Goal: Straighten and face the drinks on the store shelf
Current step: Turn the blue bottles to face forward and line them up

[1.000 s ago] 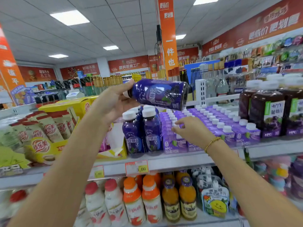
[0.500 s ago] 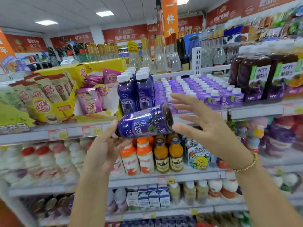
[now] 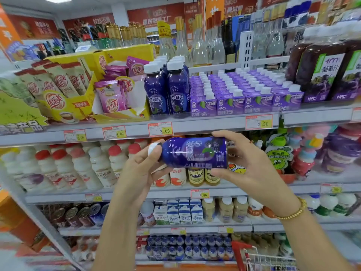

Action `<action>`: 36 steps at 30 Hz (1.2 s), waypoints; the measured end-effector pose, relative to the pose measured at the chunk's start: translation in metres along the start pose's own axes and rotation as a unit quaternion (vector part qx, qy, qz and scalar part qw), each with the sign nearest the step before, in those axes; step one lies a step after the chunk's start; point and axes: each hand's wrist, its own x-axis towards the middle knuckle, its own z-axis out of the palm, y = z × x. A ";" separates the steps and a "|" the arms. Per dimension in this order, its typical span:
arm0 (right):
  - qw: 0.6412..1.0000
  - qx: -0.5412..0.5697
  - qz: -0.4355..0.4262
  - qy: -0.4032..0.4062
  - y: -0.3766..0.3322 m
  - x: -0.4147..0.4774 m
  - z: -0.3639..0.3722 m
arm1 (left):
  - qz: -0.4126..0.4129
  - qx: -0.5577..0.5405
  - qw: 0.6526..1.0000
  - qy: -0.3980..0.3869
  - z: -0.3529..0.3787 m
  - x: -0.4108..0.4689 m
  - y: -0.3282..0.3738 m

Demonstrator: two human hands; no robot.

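Purple plastic bottle (image 3: 192, 152), lying sideways, cap leftward: you are holding it near you, below its matching bottles (image 3: 167, 90) on the shelf (image 3: 214, 124). Left hand (image 3: 142, 167) is curling round the neck, right hand (image 3: 248, 163) round the base. Probably full, rigid, glossy-slippery; grip mid-body.

The purple juice bottle (image 3: 193, 152), a second ago raised in the left hand (image 3: 140, 173) alone above the purple cartons (image 3: 244, 94), has come down below the price rail (image 3: 205, 127) — and the right hand (image 3: 252, 169) has left those cartons to grip its base.
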 end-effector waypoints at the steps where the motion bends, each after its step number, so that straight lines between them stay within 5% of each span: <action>1: 0.998 0.047 0.037 0.005 0.001 -0.001 0.000 | 0.008 -0.003 1.000 -0.007 0.001 0.000 0.000; 11: 0.922 0.234 0.303 0.060 0.022 -0.003 0.003 | 0.043 0.085 0.993 -0.075 0.004 0.000 -0.020; 20: 0.999 -0.012 0.031 -0.034 0.023 -0.006 -0.004 | -0.021 -0.011 0.999 0.036 0.003 0.011 -0.026; 32: 0.952 0.190 0.224 0.087 0.026 0.004 0.013 | 0.030 -0.005 0.999 -0.032 -0.009 0.008 -0.028; 36: 0.968 0.148 0.182 0.085 0.016 0.004 0.015 | -0.025 -0.089 0.996 0.002 -0.002 0.010 -0.043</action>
